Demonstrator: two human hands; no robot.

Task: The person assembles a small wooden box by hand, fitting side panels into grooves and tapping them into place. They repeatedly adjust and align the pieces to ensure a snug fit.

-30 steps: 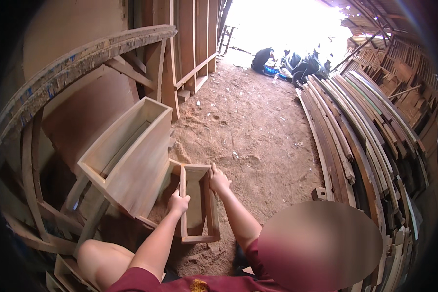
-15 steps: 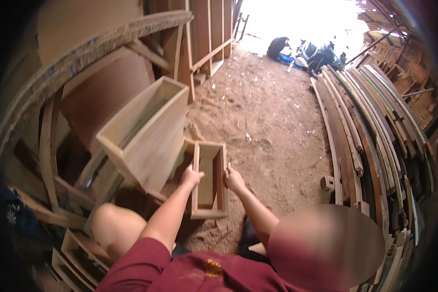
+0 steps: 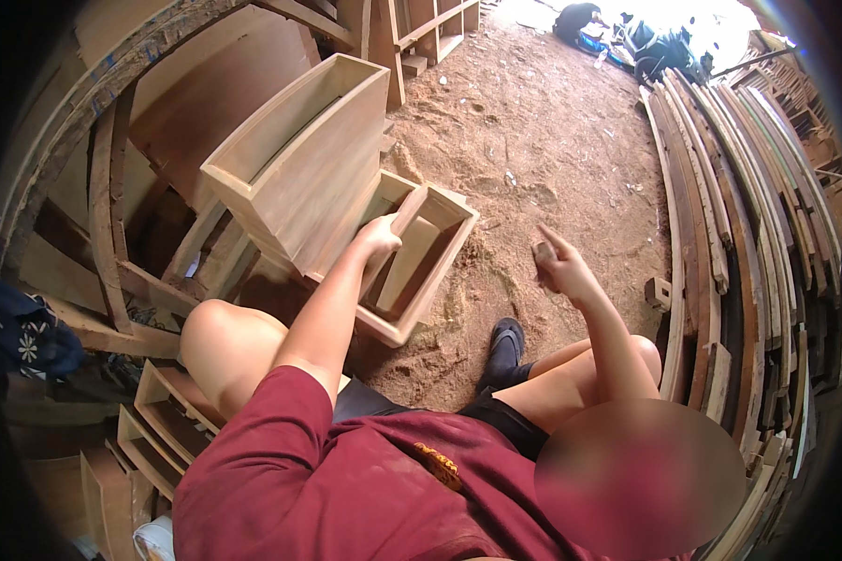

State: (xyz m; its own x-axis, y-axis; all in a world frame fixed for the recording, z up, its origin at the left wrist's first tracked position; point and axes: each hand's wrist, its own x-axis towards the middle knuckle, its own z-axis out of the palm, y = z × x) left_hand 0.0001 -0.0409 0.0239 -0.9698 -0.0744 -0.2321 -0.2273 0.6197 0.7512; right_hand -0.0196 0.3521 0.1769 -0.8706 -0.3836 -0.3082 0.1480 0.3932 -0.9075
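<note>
My left hand [image 3: 381,237] is closed round the left wall of a small wooden drawer [image 3: 438,274], tilted with its open top facing me. Off to the right, apart from the drawer, my right hand [image 3: 565,268] is raised over the sandy ground. Its index finger stretches forward while the other fingers curl in; whatever they may hold is too small to make out. A bigger, deep wooden drawer [image 3: 320,173] stands just left of the small one. Part of another pale wooden box [image 3: 378,200] shows between them.
Long boards [image 3: 711,234] lie stacked along the right, with a small wood block [image 3: 659,294] beside them. Timber framing [image 3: 108,206] stands at the left. More wooden drawers [image 3: 150,430] sit by my left knee. Dark bags [image 3: 660,47] lie at the far end of the sawdust-strewn ground [image 3: 533,140].
My right hand has let go of the small drawer's right side and moved away to the right. The drawer has turned, its far end now swung rightward, still in my left hand.
</note>
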